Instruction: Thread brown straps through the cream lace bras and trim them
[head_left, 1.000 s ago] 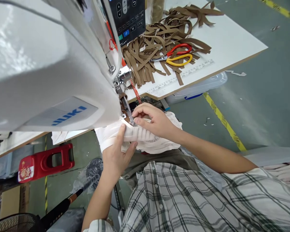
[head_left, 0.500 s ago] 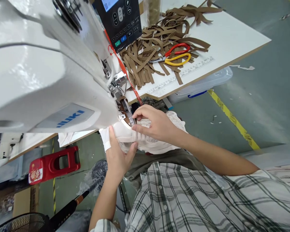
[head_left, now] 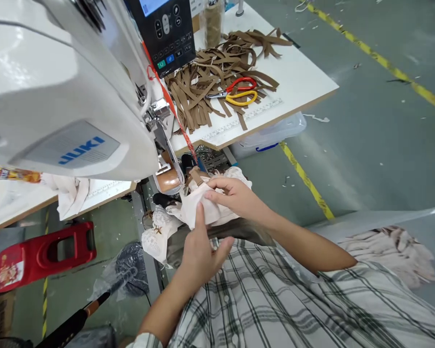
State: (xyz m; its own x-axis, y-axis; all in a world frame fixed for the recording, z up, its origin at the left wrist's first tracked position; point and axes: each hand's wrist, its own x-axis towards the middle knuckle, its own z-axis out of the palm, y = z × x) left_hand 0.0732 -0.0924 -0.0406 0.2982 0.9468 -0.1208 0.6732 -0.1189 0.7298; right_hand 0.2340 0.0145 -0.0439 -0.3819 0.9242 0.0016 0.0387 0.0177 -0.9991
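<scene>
Many brown strips [head_left: 192,99] under scissors [head_left: 224,94], beyond right hand [head_left: 239,197] pinched on white garment [head_left: 210,212], left hand [head_left: 202,252] spread loosely against it.

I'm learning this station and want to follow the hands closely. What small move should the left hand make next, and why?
I would have the left hand close thumb and forefinger on the white garment: its forefinger seems to rest on the fabric, but the thumb stands apart, so the right hand appears to pinch alone, near the brown strap.
</scene>
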